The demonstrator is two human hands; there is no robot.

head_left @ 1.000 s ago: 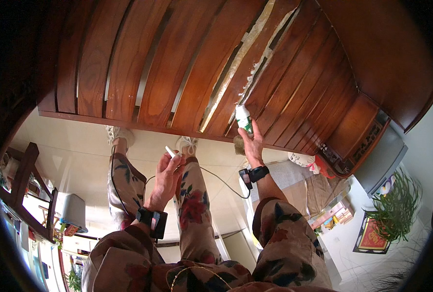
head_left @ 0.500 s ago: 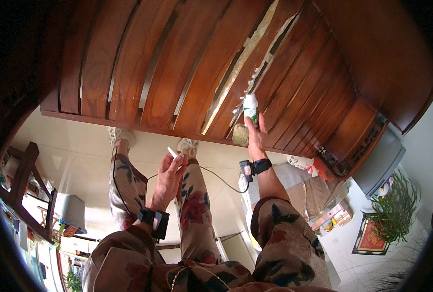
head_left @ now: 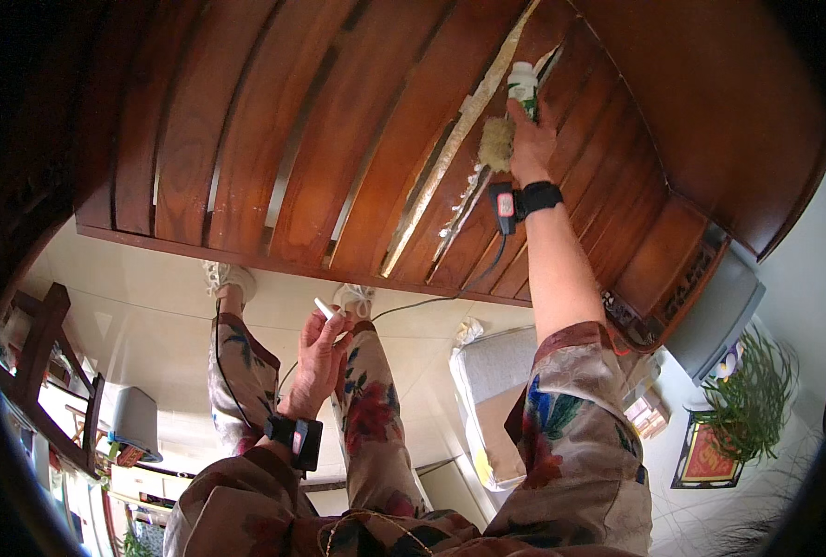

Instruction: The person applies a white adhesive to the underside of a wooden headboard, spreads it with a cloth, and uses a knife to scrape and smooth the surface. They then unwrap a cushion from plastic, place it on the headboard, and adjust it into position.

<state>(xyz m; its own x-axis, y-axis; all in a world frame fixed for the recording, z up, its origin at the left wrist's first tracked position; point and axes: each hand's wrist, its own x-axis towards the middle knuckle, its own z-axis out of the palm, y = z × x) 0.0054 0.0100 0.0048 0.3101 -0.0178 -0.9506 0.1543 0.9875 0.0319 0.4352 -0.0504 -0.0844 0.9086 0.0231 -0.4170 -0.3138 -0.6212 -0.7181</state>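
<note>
My left hand, low in the middle, holds a small white nozzle-like piece. My right hand reaches over the reddish-brown wooden slatted bench and grips a white-and-green bottle, with a yellowish fuzzy sponge or pad held against it. They are over a slat with pale, rough strips along its gaps and white lumpy paste. Whether the bottle touches the slat I cannot tell.
My legs and shoes stand on the pale tiled floor. A dark wooden stool and grey bin are at left. At right are a grey cushioned item, a grey box-like object and a leafy plant. A cable links both wrist devices.
My right hand has moved up and rightward along the slat with the bottle and pad, stretching the arm farther over the bench. My left hand has shifted slightly downward, still holding the white piece.
</note>
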